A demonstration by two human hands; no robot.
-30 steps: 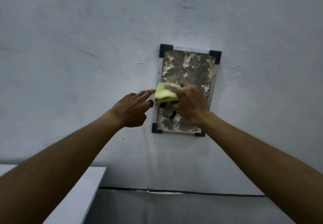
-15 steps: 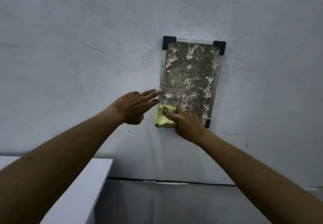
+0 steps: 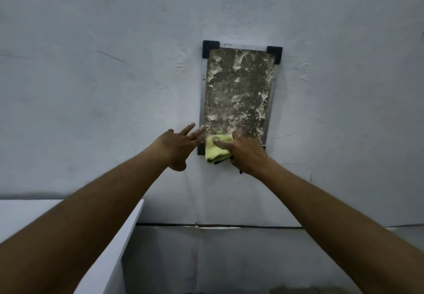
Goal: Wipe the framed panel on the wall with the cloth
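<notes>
A framed panel (image 3: 237, 91) hangs on the grey wall, its mottled grey-brown face edged in silver with black corner caps. My right hand (image 3: 246, 155) presses a folded yellow-green cloth (image 3: 214, 151) against the panel's bottom left corner, thumb lying across the cloth. My left hand (image 3: 181, 143) is beside the frame's lower left edge, fingers straight and spread, fingertips touching the frame. The panel's bottom edge is hidden behind my right hand and the cloth.
A white table (image 3: 68, 225) stands low at the left, its edge near my left forearm. A dark seam (image 3: 229, 226) runs across the wall below the panel. Bare wall (image 3: 114, 87) surrounds the frame.
My right hand has carried the cloth from the panel's middle left down to its bottom left corner. My left hand has stayed by the frame's left edge with fingers now more spread.
</notes>
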